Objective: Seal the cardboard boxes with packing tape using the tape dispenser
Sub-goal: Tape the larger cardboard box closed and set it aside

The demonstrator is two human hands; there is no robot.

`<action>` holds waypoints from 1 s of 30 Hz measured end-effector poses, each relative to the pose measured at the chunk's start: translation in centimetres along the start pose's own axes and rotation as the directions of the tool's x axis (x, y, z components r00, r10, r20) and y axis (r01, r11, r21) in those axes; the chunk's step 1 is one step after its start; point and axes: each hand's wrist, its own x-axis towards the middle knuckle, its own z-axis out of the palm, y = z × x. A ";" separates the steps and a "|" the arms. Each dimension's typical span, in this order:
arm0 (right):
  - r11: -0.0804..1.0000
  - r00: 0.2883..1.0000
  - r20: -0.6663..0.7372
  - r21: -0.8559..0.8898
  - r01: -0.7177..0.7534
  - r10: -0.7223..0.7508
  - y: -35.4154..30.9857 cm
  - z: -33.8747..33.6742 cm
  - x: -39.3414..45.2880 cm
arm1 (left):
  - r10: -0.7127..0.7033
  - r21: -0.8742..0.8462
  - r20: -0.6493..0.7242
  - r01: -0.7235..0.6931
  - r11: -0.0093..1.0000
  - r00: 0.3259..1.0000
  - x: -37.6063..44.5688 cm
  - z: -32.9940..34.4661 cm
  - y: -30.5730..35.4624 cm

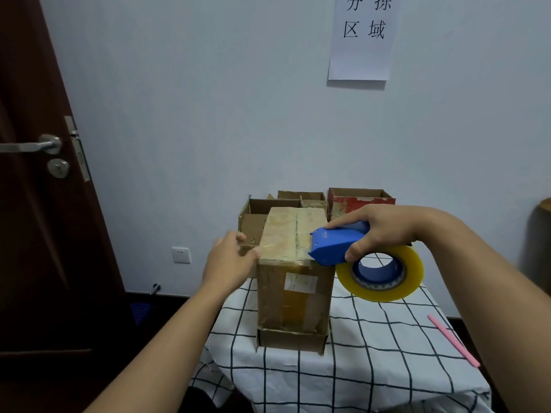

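A tall cardboard box (293, 293) stands upright near the table's front, its closed top flaps glossy with tape. My left hand (229, 260) rests against the box's upper left edge, thumb on the top corner. My right hand (378, 228) grips the blue tape dispenser (337, 242), whose nose touches the right edge of the box top. A yellowish tape roll (381, 274) hangs on the dispenser, right of the box.
Three open boxes stand behind: a brown box (262, 216) at the left, another brown box (304, 198) in the middle, a red box (360, 201) at the right. A pink stick (453, 339) lies on the checked tablecloth (372, 353). A dark door (44, 204) stands at the left.
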 end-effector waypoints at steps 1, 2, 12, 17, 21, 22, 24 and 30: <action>1.000 1.000 -0.003 0.003 0.003 -0.003 0.1 0.1 0.1 | 0.148 0.063 -0.069 -0.143 0.988 0.987 -0.5 0.4 0.2; 1.000 1.000 -0.005 0.003 0.005 -0.005 0.1 0.2 0.1 | 0.263 0.099 -0.074 -0.256 0.962 0.962 -1.2 1.0 0.4; 1.000 1.000 -0.021 0.019 0.009 -0.008 0.7 0.4 -0.2 | 0.210 0.046 0.083 -0.214 0.976 0.974 -3.8 3.9 0.5; 0.999 0.999 -0.041 0.044 0.027 -0.025 1.0 0.6 -0.3 | 0.431 0.435 0.181 -0.465 0.771 0.884 -2.8 3.6 1.9; 0.999 0.998 -0.046 0.034 0.037 -0.035 1.0 0.7 0.0 | 0.471 0.364 0.292 -0.552 0.750 0.832 -2.1 4.2 3.1; 0.999 0.998 -0.053 0.032 0.039 -0.037 1.1 0.8 -0.1 | 0.470 0.377 0.284 -0.548 0.747 0.836 -2.1 4.3 3.1; 0.998 0.997 -0.069 0.040 0.045 -0.042 1.5 0.9 -0.3 | 0.462 0.411 0.272 -0.536 0.737 0.844 -2.2 4.5 3.1; 0.997 0.996 -0.091 0.073 0.021 -0.014 4.5 0.7 -2.4 | 0.396 0.461 0.320 -0.507 0.729 0.861 -2.3 3.7 3.1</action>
